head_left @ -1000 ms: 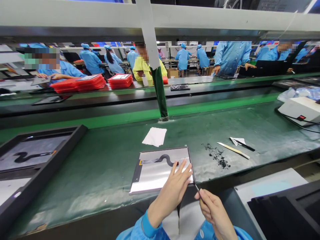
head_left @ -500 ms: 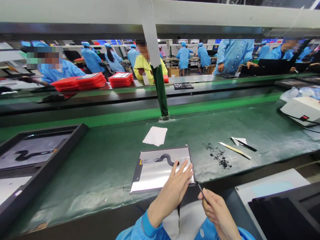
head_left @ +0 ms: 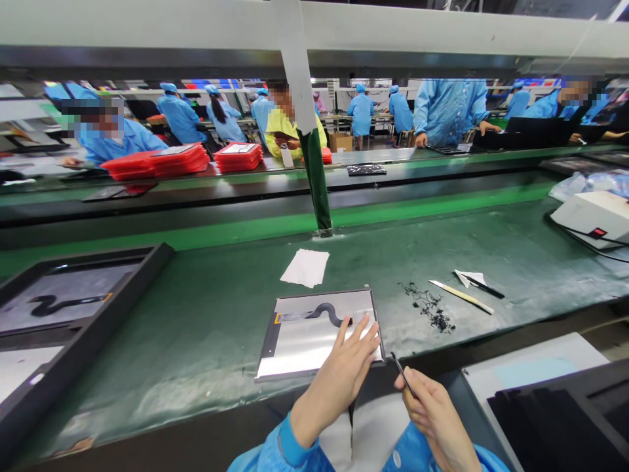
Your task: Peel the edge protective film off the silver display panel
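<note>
A flat display panel (head_left: 304, 344) with a silvery back and a curved black ribbon cable (head_left: 324, 309) lies near the bench's front edge. My left hand (head_left: 344, 360) rests on its right side, fingers spread and pressing flat. In my right hand (head_left: 432, 403) is a thin dark tool that looks like tweezers (head_left: 403, 375), pinched between thumb and fingers. Its tip points up and left, just off the panel's lower right corner. Small black scraps (head_left: 435, 314) are scattered on the bench right of the panel.
A white-bladed knife (head_left: 462, 296) and a black pen-like tool (head_left: 484, 286) lie at the right. White paper sheets (head_left: 305, 267) sit behind the panel. A black tray (head_left: 83, 341) with similar panels stands left, a white box (head_left: 594, 216) far right. Co-workers sit across the conveyor.
My right hand has shifted slightly right, taking the tweezers' tip away from the panel's corner. The left hand and the panel stay in place. A black item on the conveyor has moved slightly right.
</note>
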The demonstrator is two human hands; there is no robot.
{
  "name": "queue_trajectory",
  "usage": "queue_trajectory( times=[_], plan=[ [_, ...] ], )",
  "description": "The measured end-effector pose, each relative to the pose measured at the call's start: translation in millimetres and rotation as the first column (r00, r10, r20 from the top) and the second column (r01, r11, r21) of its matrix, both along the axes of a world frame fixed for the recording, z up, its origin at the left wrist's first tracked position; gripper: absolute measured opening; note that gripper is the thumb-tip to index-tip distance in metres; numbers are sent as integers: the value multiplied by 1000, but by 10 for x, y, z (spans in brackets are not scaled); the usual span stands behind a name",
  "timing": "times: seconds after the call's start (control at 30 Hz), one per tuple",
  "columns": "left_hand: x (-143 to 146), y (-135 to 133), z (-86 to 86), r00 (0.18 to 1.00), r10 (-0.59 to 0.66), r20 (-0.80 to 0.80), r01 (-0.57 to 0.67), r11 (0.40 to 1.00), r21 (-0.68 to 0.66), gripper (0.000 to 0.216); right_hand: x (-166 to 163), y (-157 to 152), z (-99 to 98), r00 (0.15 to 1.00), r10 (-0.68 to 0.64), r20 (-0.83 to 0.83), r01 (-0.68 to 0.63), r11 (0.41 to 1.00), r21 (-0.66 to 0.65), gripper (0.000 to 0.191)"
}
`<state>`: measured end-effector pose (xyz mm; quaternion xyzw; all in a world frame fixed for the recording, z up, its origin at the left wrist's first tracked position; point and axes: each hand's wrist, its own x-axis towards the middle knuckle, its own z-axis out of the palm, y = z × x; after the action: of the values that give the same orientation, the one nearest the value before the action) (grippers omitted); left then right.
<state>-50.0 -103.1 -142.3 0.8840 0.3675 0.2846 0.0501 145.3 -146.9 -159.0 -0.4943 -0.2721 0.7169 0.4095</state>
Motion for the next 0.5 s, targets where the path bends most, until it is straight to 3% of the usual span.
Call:
queue_trajectory(
  times=[0.17, 0.33, 0.5],
  plan=[
    [-8, -11, 2, 1000, -11, -16, 11, 1000, 19, 34, 38, 26, -15, 1000, -5, -8, 6, 1000, 10, 62],
    [-7, -11, -25, 999, -20, -40, 22, 999, 44, 51, 46, 49, 12, 1000, -7, -8, 7, 1000, 22, 61],
    [34, -103, -32, 997, 40, -68, -33, 994, 101, 39, 27, 2, 45, 1000, 26, 2, -27, 999, 33, 61]
  ],
)
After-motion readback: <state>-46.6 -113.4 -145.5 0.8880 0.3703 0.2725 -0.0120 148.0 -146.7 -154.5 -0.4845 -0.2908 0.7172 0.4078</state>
